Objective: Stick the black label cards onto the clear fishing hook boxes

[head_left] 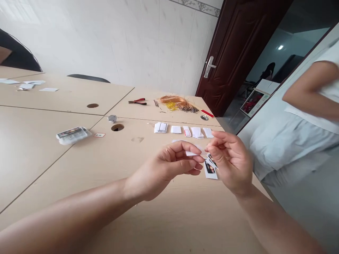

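Both of my hands are raised over the table, close together. My left hand (176, 160) has its fingers curled, with small gaps between them; a white paper piece (191, 153) shows at its fingertips, and whether it is gripped is unclear. My right hand (233, 162) has its thumb and index finger pressed together, and what they hold, if anything, is too small to name. Black-and-white printed cards (211, 170) lie beside and partly behind my right hand. Beyond the hands runs a row of small white paper stacks (176, 129), one with a red frame.
Farther back lie pliers (138, 101), a bundle of copper and yellow wires (180, 103) and a metal disc (204, 118). A clear plastic-wrapped package (73, 135) sits left, near a round metal object (112, 119) and a table hole (117, 127). A person (312, 95) stands right.
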{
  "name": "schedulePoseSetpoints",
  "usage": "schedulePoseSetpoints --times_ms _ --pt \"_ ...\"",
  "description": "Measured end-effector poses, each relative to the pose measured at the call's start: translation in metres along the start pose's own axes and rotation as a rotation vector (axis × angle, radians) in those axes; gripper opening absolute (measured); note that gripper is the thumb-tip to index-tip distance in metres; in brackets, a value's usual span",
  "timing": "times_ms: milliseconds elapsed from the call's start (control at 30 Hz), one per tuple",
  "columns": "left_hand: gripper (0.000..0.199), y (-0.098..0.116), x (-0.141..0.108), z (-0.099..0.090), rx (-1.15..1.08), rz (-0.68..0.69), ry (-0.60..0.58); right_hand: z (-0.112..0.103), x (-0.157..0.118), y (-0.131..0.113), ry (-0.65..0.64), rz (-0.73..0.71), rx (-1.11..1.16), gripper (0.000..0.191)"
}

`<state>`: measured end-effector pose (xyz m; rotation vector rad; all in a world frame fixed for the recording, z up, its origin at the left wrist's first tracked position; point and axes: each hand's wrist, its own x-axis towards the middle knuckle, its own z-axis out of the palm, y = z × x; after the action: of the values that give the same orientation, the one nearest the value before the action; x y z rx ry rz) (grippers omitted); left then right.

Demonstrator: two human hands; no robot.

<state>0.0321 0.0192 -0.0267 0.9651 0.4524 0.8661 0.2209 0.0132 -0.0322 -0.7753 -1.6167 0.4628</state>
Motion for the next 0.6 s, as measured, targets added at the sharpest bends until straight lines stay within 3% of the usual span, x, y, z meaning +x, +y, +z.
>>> schedulePoseSetpoints --times_ms 133,267,367,467,600 --pt "0.006 0.004 -0.006 0.000 0.217 0.182 -0.036 -0.008 0.000 -0.002 -0.045 0.188 0.087 0.029" --pt "0.013 0.004 -0.016 -0.001 0.754 0.389 -0.110 -0.014 0.005 -0.005 -0.229 0.417 0.235 0.041" --pt "0.023 -0.001 -0.017 -0.001 1.093 0.605 -0.146 -0.016 0.004 -0.011 -0.313 0.484 0.309 0.037" --pt "0.028 -0.006 -0.014 -0.003 1.192 0.738 -0.181 -0.017 0.002 -0.017 -0.305 0.482 0.314 0.022" --pt "0.026 -0.008 -0.012 -0.004 1.184 0.692 -0.194 -0.018 0.003 -0.013 -0.254 0.472 0.259 0.008"
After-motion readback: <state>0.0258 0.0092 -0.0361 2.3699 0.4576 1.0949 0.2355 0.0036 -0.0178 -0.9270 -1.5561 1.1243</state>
